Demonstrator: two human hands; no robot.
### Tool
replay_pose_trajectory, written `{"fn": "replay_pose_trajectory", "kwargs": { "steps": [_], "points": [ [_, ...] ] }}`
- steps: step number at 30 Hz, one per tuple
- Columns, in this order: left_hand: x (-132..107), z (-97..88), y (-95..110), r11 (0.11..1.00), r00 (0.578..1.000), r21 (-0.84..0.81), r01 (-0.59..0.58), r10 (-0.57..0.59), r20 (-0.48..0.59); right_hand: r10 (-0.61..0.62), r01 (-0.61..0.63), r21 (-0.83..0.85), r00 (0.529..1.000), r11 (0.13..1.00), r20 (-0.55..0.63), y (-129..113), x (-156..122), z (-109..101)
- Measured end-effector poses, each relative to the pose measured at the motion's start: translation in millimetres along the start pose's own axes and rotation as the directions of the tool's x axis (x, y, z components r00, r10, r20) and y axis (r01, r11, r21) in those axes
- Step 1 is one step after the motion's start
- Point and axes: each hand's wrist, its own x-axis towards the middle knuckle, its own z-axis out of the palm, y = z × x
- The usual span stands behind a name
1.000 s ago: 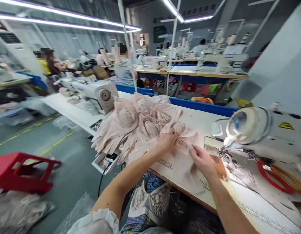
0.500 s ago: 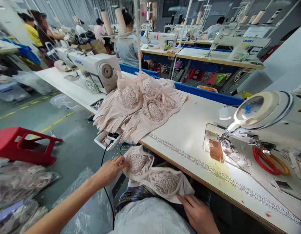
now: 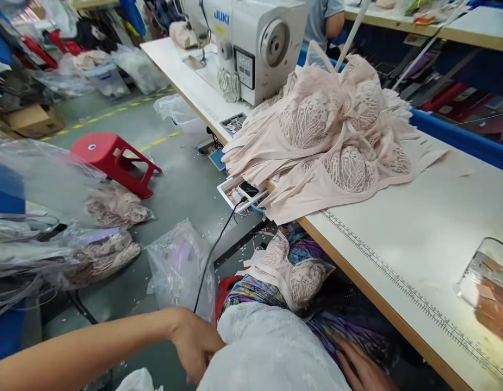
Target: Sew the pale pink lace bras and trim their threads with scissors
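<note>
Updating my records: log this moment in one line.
Left hand: beside white top; right hand: at patterned cloth; lace bra: on patterned cloth; bra pile: on table.

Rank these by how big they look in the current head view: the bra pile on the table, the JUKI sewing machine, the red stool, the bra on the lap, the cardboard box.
Largest to smallest:
1. Bra pile
2. Sewing machine
3. Red stool and lap bra: too alike to rank
4. Cardboard box

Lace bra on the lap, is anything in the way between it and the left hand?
Yes: part of the white garment and some patterned cloth lie between the left hand and the lace bra.
</note>
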Motion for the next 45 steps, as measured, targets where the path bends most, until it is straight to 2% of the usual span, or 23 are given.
{"fn": "replay_pose_trajectory", "kwargs": {
  "steps": [2, 5, 8, 10, 12, 14, 16, 17, 18, 19, 20, 22, 24, 25, 26, 29, 32, 34, 37, 39, 41, 42, 45],
  "points": [
    [0.2, -5.4, -4.4, 0.995, 0.993, -0.087, 0.046, -0.036, 0.11, 0.012, -0.012, 0.015, 1.0, 1.0, 0.021, -5.9, 8.0, -3.0],
    [-12.0, -21.2, -1.1, 0.952, 0.974, -0.286, 0.105, -0.041, 0.221, 0.016, -0.016, 0.036, 1.0, 0.999, 0.003, -11.8, 18.3, -9.2],
    [-34.5, -41.2, 11.4, 0.916, 0.969, -0.385, 0.114, -0.018, 0.245, -0.037, 0.041, 0.063, 0.997, 0.997, -0.062, -10.7, 22.1, -14.7],
    [-50.6, -53.2, 22.1, 0.919, 0.972, -0.369, 0.135, -0.052, 0.228, -0.074, 0.086, 0.111, 0.991, 0.99, -0.108, -13.3, 22.8, -21.0],
    [-64.5, -62.5, 32.5, 0.937, 0.977, -0.315, 0.151, -0.093, 0.19, -0.077, 0.104, 0.219, 0.989, 0.97, -0.128, -27.5, 26.1, -33.8],
    [-74.0, -68.8, 41.5, 0.959, 0.987, -0.259, 0.115, -0.081, 0.138, -0.065, 0.1, 0.38, 0.992, 0.92, -0.105, -58.5, 35.7, -54.2],
    [-78.3, -72.5, 49.2, 0.976, 0.995, -0.211, 0.047, -0.027, 0.096, -0.116, 0.117, 0.525, 0.993, 0.843, -0.035, -105.7, 52.9, -78.5],
    [-78.7, -73.5, 52.7, 0.982, 0.996, -0.19, 0.019, -0.003, 0.086, -0.184, 0.158, 0.575, 0.983, 0.803, -0.013, -133.2, 63.8, -89.5],
    [-78.3, -73.9, 56.0, 0.985, 0.997, -0.17, 0.005, 0.009, 0.081, -0.292, 0.219, 0.628, 0.956, 0.747, 0.015, -161.3, 75.5, -98.4],
    [-77.5, -73.8, 58.9, 0.988, 0.997, -0.154, 0.003, 0.008, 0.076, -0.419, 0.277, 0.681, 0.907, 0.678, 0.047, -188.5, 87.2, -103.9],
    [-76.7, -73.1, 61.1, 0.99, 0.997, -0.142, 0.011, -0.001, 0.071, -0.539, 0.318, 0.733, 0.839, 0.602, 0.078, -213.2, 98.2, -105.6],
    [-76.4, -70.4, 63.0, 0.991, 0.998, -0.134, 0.027, -0.019, 0.054, -0.695, 0.328, 0.797, 0.702, 0.507, 0.154, -250.2, 115.7, -96.5],
    [-78.8, -67.0, 60.8, 0.99, 0.999, -0.139, 0.025, -0.02, 0.036, -0.766, 0.382, 0.754, 0.595, 0.534, 0.241, -266.8, 125.7, -75.0],
    [-81.1, -65.5, 58.6, 0.989, 0.999, -0.148, 0.025, -0.019, 0.038, -0.772, 0.44, 0.701, 0.584, 0.561, 0.252, -267.7, 128.4, -62.4],
    [-83.9, -64.3, 56.1, 0.987, 0.999, -0.16, 0.025, -0.018, 0.045, -0.763, 0.498, 0.63, 0.594, 0.596, 0.253, -264.8, 130.1, -50.5],
    [-93.8, -64.2, 50.7, 0.977, 0.999, -0.211, -0.007, 0.016, 0.041, -0.705, 0.56, 0.449, 0.654, 0.696, 0.274, -246.3, 133.5, -28.5],
    [-102.2, -66.7, 54.4, 0.972, 0.997, -0.221, -0.08, 0.081, -0.003, -0.68, 0.528, 0.449, 0.66, 0.721, 0.318, -235.7, 138.0, -34.8],
    [-106.5, -67.8, 62.0, 0.97, 0.992, -0.211, -0.122, 0.121, -0.017, -0.665, 0.483, 0.511, 0.699, 0.711, 0.263, -237.4, 141.4, -52.2],
    [-111.2, -68.1, 76.4, 0.96, 0.971, -0.173, -0.219, 0.196, -0.137, -0.608, 0.37, 0.661, 0.777, 0.653, 0.165, -246.4, 143.0, -83.9],
    [-112.2, -69.4, 85.4, 0.959, 0.948, -0.114, -0.26, 0.232, -0.216, -0.593, 0.273, 0.763, 0.786, 0.586, 0.175, -254.2, 139.0, -98.5],
    [-110.1, -73.6, 92.2, 0.962, 0.947, -0.038, -0.269, 0.257, -0.191, -0.593, 0.122, 0.838, 0.76, 0.532, 0.265, -263.8, 131.2, -102.6],
    [-107.8, -77.1, 94.5, 0.962, 0.95, 0.004, -0.273, 0.271, -0.156, -0.601, 0.019, 0.859, 0.722, 0.512, 0.342, -269.6, 126.8, -100.7],
    [-96.2, -92.3, 95.5, 0.95, 0.951, 0.123, -0.288, 0.298, -0.078, -0.657, -0.281, 0.851, 0.544, 0.443, 0.522, -289.2, 117.1, -85.9]
  ]
}}
